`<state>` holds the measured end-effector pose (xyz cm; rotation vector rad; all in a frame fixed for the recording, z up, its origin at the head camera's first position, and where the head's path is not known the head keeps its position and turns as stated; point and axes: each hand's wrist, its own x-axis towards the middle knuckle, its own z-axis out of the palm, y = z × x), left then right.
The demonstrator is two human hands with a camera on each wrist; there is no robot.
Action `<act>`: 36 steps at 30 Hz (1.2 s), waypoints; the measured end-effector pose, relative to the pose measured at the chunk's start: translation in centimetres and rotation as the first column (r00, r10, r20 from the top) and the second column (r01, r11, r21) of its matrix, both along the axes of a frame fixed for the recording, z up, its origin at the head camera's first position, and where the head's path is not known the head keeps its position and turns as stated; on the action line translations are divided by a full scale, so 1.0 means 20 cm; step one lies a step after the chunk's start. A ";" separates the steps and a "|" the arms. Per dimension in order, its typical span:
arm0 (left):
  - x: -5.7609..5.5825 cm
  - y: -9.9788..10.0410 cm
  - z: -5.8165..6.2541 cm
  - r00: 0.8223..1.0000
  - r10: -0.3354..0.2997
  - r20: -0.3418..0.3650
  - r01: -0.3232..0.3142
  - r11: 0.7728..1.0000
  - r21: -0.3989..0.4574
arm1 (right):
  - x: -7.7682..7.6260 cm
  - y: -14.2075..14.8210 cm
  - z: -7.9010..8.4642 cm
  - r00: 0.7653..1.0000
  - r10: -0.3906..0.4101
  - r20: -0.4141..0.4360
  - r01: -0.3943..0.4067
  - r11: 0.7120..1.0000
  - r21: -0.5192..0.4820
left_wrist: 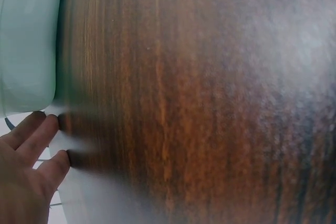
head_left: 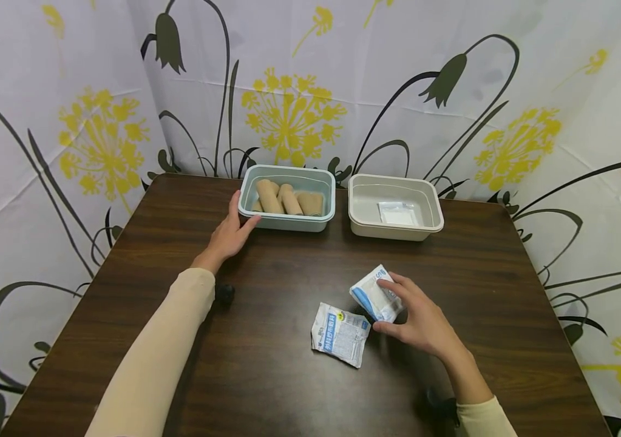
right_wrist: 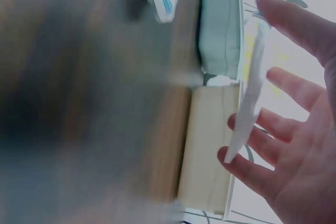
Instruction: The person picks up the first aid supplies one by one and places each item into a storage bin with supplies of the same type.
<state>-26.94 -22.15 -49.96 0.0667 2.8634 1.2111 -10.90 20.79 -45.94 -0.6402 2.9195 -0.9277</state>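
My right hand (head_left: 422, 315) holds a white and blue gauze dressing packet (head_left: 365, 296) between thumb and fingers, tilted above the table. In the right wrist view this packet (right_wrist: 251, 90) shows edge-on, with the fingertips along its edges. Just left of it, a second gauze packet (head_left: 340, 340) lies printed side up. At the back, my left hand (head_left: 227, 237) rests its extended fingers against the near left corner of a blue-green plastic box (head_left: 288, 223). Several tan bandage rolls (head_left: 270, 197) lie in that box. The left wrist view shows the fingertips beside the box's wall (left_wrist: 29, 45).
A beige plastic box (head_left: 392, 232) stands right of the blue-green one, with a white packet (head_left: 397, 213) on its floor. Both boxes are near the back edge of the dark wooden table (head_left: 266, 376). Behind hangs a flower-printed curtain (head_left: 288, 54).
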 end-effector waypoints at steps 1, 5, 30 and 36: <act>0.00 0.00 0.00 1.000 -0.001 -0.001 0.001 1.000 0.000 | -0.03 0.00 0.01 1.000 -0.007 0.003 0.007 1.000 -0.005; 0.00 0.00 0.00 1.000 0.002 -0.003 -0.002 1.000 -0.002 | -0.16 0.00 0.03 0.998 -0.055 -0.023 0.054 0.998 -0.038; 0.00 -0.01 0.01 1.000 0.000 0.000 0.000 1.000 -0.005 | -0.85 -0.16 0.09 0.941 -0.332 -0.062 0.330 0.943 -0.038; 0.00 -0.01 0.01 1.000 -0.006 -0.004 0.006 1.000 -0.001 | -0.90 -0.16 0.07 0.920 -0.391 0.030 0.392 0.917 -0.075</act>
